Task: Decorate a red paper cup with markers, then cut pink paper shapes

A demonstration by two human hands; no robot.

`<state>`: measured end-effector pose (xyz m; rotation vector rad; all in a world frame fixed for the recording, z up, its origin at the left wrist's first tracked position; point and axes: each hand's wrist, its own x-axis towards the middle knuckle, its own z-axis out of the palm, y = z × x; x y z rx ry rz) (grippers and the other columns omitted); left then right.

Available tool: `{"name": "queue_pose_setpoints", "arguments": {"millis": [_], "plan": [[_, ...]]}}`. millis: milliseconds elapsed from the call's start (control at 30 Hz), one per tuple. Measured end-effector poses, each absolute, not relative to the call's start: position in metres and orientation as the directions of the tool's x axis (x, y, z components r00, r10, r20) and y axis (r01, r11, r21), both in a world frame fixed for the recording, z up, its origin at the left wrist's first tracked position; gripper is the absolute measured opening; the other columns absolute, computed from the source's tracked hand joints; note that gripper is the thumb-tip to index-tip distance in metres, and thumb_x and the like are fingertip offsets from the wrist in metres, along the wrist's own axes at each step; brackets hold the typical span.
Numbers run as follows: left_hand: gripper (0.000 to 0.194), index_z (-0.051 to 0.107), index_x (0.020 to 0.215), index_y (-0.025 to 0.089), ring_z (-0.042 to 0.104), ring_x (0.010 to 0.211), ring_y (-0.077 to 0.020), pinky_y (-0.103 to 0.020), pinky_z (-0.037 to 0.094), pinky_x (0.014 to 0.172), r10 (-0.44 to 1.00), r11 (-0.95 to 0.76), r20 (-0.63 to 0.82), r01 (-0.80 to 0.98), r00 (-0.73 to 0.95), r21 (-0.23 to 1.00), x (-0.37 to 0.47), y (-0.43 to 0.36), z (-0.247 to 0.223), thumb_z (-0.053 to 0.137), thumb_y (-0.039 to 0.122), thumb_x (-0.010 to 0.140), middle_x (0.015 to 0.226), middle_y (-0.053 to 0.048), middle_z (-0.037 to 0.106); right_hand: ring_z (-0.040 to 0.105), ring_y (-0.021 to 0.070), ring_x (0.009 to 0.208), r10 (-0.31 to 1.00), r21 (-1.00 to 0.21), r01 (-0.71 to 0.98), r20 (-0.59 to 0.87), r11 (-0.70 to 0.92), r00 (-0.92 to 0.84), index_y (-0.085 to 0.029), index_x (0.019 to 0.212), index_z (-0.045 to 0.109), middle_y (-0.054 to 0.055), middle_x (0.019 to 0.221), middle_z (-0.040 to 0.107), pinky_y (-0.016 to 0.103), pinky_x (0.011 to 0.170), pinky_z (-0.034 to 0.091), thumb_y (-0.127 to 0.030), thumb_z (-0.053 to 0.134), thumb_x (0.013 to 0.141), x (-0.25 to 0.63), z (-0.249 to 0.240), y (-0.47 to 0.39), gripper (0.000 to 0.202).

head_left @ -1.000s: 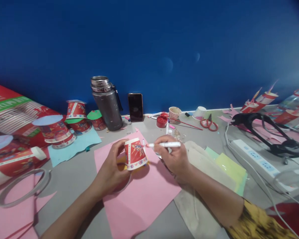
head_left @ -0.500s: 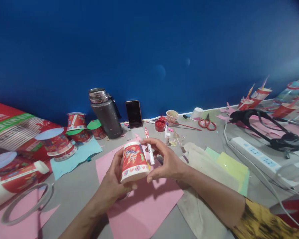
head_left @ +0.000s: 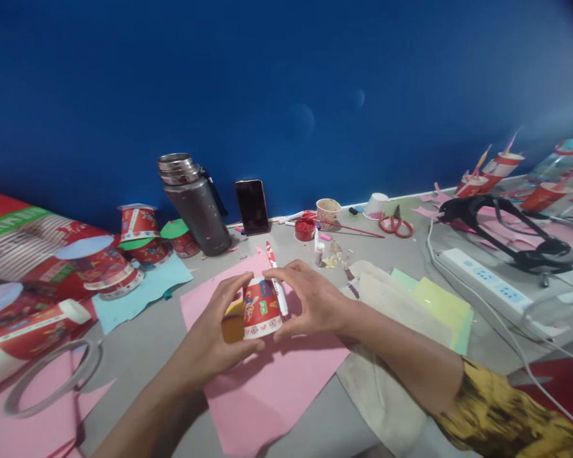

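A red paper cup (head_left: 258,305) with cartoon pictures and a flowered white border is held up between my two hands, its white base edge tilted toward me. My right hand (head_left: 310,299) grips it, fingers at the far end and thumb near the lower edge. Curved around the other side, my left hand (head_left: 214,331) has fingers and thumb spread, leaving a gap beside the cup. Through that gap shows something yellow-brown (head_left: 233,321), partly hidden. A white marker (head_left: 280,296) is beside the cup near my right fingers; whether I hold it is unclear. Pink paper (head_left: 277,394) lies beneath.
Decorated cups (head_left: 138,222) stand at left, near a tape roll (head_left: 16,401). Along the wall are a steel flask (head_left: 195,210), a phone (head_left: 251,207) and red scissors (head_left: 396,224). A cloth (head_left: 386,305), a power strip (head_left: 487,280) and black headgear (head_left: 506,235) lie at right.
The cup has turned, showing another part of its print. My left palm has drawn away from its side, while my right hand has come closer around it.
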<state>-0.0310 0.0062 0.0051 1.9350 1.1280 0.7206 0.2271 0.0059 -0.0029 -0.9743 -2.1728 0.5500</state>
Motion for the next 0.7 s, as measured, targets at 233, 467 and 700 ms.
{"name": "queue_pose_setpoints", "arguments": {"millis": [233, 467, 700], "plan": [[0.077, 0.043, 0.154, 0.032, 0.066, 0.136, -0.036, -0.054, 0.062, 0.109, 0.882, -0.418, 0.236, 0.448, 0.407, 0.79, -0.024, 0.008, -0.009, 0.076, 0.033, 0.084, 0.16, -0.013, 0.047, 0.071, 0.0252, 0.107, 0.771, -0.695, 0.334, 0.594, 0.636, -0.23, -0.024, 0.136, 0.068, 0.012, 0.125, 0.078, 0.041, 0.092, 0.06, -0.039, 0.085, 0.091, 0.235, 0.0, 0.007, 0.051], [0.07, 0.047, 0.147, 0.031, 0.067, 0.131, -0.0335, -0.056, 0.062, 0.108, 0.905, -0.398, 0.269, 0.432, 0.33, 0.809, -0.023, 0.007, -0.008, 0.078, 0.036, 0.085, 0.152, -0.012, 0.05, 0.062, 0.0129, 0.061, 0.783, -0.775, 0.142, 0.623, 0.616, 0.004, -0.02, 0.094, 0.079, 0.002, 0.077, 0.076, 0.026, 0.053, 0.046, -0.038, 0.07, 0.102, 0.236, 0.011, -0.002, 0.022], [0.07, 0.047, 0.146, 0.031, 0.07, 0.122, -0.0319, -0.055, 0.066, 0.101, 0.894, -0.436, 0.317, 0.45, 0.318, 0.779, -0.017, 0.005, -0.012, 0.077, 0.031, 0.083, 0.151, -0.012, 0.051, 0.06, 0.011, 0.058, 0.745, -0.716, 0.221, 0.66, 0.662, -0.095, -0.02, 0.09, 0.074, 0.001, 0.077, 0.074, 0.023, 0.056, 0.048, -0.019, 0.068, 0.098, 0.226, 0.017, -0.012, 0.01]]}}
